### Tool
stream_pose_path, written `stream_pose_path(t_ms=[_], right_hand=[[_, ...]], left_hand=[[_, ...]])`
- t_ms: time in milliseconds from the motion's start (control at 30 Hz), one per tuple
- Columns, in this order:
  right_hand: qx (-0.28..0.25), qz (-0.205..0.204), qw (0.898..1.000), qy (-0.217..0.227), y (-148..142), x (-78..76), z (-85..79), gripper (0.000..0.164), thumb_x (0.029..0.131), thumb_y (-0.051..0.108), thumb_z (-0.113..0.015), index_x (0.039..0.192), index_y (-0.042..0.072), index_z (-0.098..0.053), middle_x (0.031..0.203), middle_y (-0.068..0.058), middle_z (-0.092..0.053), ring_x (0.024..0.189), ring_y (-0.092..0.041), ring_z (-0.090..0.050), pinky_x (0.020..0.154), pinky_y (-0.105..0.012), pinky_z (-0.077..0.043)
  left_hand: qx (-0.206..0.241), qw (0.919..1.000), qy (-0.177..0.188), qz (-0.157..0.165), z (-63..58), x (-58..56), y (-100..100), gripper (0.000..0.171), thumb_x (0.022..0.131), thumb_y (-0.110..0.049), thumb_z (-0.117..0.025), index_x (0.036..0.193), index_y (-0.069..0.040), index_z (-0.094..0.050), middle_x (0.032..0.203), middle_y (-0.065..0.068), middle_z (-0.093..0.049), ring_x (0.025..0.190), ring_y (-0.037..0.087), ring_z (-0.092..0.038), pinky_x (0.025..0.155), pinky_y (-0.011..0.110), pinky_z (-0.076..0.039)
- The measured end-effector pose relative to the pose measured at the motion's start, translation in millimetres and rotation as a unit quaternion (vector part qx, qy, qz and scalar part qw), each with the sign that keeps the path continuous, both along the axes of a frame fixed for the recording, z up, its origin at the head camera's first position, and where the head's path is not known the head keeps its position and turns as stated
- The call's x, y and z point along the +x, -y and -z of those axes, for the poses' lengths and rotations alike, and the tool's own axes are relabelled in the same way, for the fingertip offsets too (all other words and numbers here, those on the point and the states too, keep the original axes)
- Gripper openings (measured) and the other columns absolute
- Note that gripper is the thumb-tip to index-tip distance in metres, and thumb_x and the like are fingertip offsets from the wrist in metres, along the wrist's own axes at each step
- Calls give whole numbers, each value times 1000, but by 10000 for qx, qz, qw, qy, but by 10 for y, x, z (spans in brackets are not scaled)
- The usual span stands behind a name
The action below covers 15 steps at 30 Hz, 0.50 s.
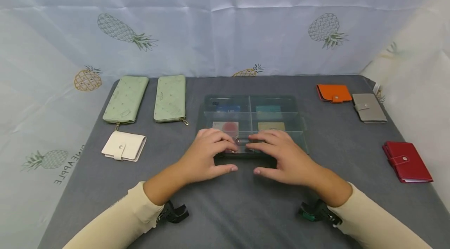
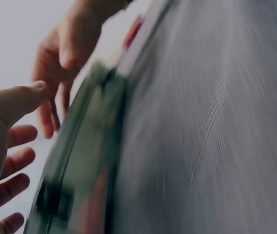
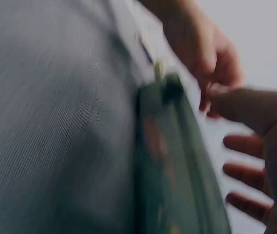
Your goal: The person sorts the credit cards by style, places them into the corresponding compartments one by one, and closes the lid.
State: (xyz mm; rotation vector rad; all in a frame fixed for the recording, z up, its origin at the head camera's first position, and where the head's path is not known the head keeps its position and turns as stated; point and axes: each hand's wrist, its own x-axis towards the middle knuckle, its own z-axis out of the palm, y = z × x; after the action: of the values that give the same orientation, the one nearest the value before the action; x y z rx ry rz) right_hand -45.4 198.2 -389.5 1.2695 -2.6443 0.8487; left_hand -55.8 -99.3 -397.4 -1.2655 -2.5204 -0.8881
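A see-through greenish plastic box (image 1: 298, 139) with inner dividers sits at the middle of the grey table. Through it show a blue card (image 1: 227, 108), a teal card (image 1: 268, 108), a white card with a pink circle (image 1: 225, 125) and a beige card (image 1: 271, 126). My left hand (image 1: 207, 153) is over the box's front left part, fingers spread and loosely bent. Opposite it, my right hand (image 1: 286, 157) is over the front right part, its fingers likewise apart. Both thumbs point inward in front of the box. Neither hand grips anything. Both wrist views are blurred.
At left lie two green zip wallets (image 1: 125, 100) (image 1: 170, 98) and a cream snap wallet (image 1: 124, 145). To the right are an orange wallet (image 1: 334, 93), a grey wallet (image 1: 369, 107) and a red one (image 1: 408, 162). A pineapple-print curtain (image 1: 225, 42) hangs behind the table.
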Motion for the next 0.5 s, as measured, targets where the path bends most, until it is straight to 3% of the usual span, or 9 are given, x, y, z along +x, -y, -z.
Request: stream_pose_path(t_ms=[133,267,367,500], right_hand=[[-215,12,9996,-182,-470,15,83,59,90,41,-88,140,15,-71,147,-7,-63,133,-30,-56,110,-66,-34],[-374,214,9984,-358,-796,25,186,56,99,55,-74,138,15,-72,145,-9,-64,134,-32,-54,119,-64,-25],[-434,246,9981,-365,-944,16,243,59,101,61,-67,138,15,-72,148,-11,-62,138,-34,-51,126,-48,-21],[-301,137,9987,-378,-1028,-15,305,58,101,60,-64,138,15,-69,151,-13,-57,141,-36,-46,124,-30,-21]], left_hand=[[-137,9989,98,433,-42,-6,-386,42,88,-45,-89,119,-18,-79,125,-3,-68,120,19,-59,105,47,-44],[-522,9964,199,633,-86,-65,-760,45,91,-46,-86,126,-20,-77,129,-4,-67,123,19,-57,101,44,-45],[-865,9940,255,616,-110,-120,-989,47,92,-49,-84,131,-24,-75,131,-6,-66,124,17,-56,100,42,-44],[-1236,9910,204,471,-92,-181,-1190,48,90,-56,-84,129,-30,-76,130,-10,-66,126,15,-55,103,43,-42]])
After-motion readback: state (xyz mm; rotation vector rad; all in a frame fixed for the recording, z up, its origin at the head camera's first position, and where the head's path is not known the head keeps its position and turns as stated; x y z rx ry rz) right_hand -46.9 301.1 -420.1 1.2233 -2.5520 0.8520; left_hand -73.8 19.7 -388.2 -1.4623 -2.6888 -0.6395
